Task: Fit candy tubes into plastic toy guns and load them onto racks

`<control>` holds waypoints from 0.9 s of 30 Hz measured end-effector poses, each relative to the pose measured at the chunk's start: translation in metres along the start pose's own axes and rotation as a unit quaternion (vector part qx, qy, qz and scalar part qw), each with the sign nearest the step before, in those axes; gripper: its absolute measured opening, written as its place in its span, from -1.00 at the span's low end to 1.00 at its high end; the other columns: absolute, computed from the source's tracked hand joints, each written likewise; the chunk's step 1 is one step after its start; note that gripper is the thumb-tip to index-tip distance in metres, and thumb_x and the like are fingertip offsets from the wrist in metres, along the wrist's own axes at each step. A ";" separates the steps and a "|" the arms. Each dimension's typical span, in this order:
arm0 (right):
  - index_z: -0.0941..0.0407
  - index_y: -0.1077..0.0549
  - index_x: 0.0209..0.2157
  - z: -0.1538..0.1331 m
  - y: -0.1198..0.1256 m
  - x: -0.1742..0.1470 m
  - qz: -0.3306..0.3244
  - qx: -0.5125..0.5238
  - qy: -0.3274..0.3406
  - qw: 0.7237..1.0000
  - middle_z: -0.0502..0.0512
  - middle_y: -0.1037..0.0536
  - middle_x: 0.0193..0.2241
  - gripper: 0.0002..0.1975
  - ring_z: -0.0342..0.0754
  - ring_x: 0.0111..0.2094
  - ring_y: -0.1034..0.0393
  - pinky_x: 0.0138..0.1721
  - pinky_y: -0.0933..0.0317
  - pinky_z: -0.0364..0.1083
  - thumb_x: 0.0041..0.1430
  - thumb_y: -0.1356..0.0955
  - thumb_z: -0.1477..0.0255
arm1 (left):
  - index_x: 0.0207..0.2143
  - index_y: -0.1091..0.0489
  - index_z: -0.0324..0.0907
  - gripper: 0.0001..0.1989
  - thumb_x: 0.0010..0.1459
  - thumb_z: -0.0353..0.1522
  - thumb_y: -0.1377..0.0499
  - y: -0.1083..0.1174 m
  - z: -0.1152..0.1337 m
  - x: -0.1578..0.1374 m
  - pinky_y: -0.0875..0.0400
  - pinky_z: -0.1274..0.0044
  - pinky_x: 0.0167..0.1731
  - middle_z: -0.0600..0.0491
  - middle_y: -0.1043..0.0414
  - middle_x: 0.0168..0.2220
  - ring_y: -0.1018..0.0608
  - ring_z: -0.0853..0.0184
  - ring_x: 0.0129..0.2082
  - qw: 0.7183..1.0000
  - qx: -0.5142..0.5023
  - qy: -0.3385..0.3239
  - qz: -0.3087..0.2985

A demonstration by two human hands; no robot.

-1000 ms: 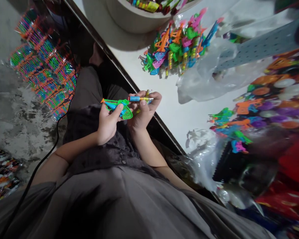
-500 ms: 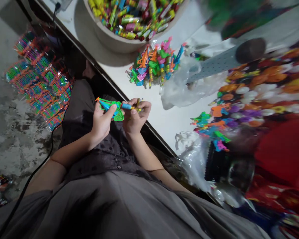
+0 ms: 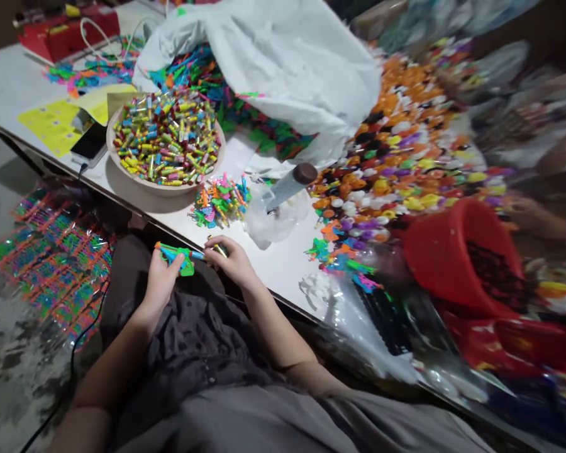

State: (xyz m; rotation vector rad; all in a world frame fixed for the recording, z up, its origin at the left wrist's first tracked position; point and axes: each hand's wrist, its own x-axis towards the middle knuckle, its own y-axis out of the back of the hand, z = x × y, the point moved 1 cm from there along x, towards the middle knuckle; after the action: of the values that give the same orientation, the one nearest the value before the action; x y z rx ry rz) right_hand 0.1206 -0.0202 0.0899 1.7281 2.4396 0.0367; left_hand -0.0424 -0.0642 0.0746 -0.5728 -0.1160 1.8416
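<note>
My left hand [image 3: 161, 277] is closed round a small green and blue plastic toy [image 3: 178, 259] with an orange tip, its thumb pressed on top. At the toy's right end my right hand [image 3: 233, 259] pinches a small tube [image 3: 197, 255] with a blue section, in line with the toy. Whether the tube is inside the toy or only against it, I cannot tell. A second yellowish tube [image 3: 218, 246] shows at the right hand's fingers. Both hands are above my lap, beside the table edge. Similar bright toys lie in a pile [image 3: 221, 200] on the table.
A round bowl [image 3: 112, 157] full of small coloured tubes stands on the white table [image 3: 283, 270]. Behind are a white sack [image 3: 292, 56], orange and white pieces [image 3: 382, 170] and a red bucket [image 3: 434, 258]. Bagged toys [image 3: 51, 258] lie on the floor. At right is another person's arm [image 3: 542, 217].
The view has tilted up and shows more of the table. My hands still hold the toy and the tube together; the fingers of my right hand have shifted slightly.
</note>
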 end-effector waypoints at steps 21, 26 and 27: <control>0.19 -0.46 -0.28 0.021 0.126 0.103 0.365 -0.259 0.067 0.892 0.18 -0.51 -0.33 -0.78 0.00 -0.28 -0.37 -0.12 -0.23 0.02 0.03 -0.30 0.41 | -0.37 -0.35 -0.15 -0.87 0.07 -0.37 -0.01 0.136 -0.030 0.116 -0.37 0.42 -0.12 0.02 -0.47 -0.35 -0.51 0.25 -0.24 0.889 0.412 -0.178 0.092; 0.19 -0.47 -0.30 0.009 0.130 0.130 0.382 -0.306 0.157 0.858 0.19 -0.50 -0.30 -0.78 0.00 -0.20 -0.36 -0.08 -0.23 0.00 0.08 -0.24 0.42 | -0.39 -0.40 -0.17 -0.79 0.05 -0.38 0.03 0.148 -0.047 0.122 -0.33 0.35 -0.10 -0.01 -0.52 -0.35 -0.52 0.20 -0.25 0.825 0.533 -0.178 0.067; 0.19 -0.47 -0.31 0.002 0.135 0.146 0.385 -0.280 0.157 0.865 0.15 -0.49 -0.35 -0.78 -0.04 -0.27 -0.37 -0.15 -0.26 -0.04 0.08 -0.25 0.41 | -0.38 -0.41 -0.18 -0.77 0.05 -0.38 0.04 0.146 -0.049 0.123 -0.32 0.35 -0.09 -0.02 -0.52 -0.34 -0.52 0.20 -0.24 0.801 0.567 -0.182 0.058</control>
State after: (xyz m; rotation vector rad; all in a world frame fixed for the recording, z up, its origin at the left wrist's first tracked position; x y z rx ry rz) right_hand 0.2001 0.1619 0.0862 2.3397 1.4542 1.0631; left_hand -0.1769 -0.0122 -0.0603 0.6337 0.7499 1.7441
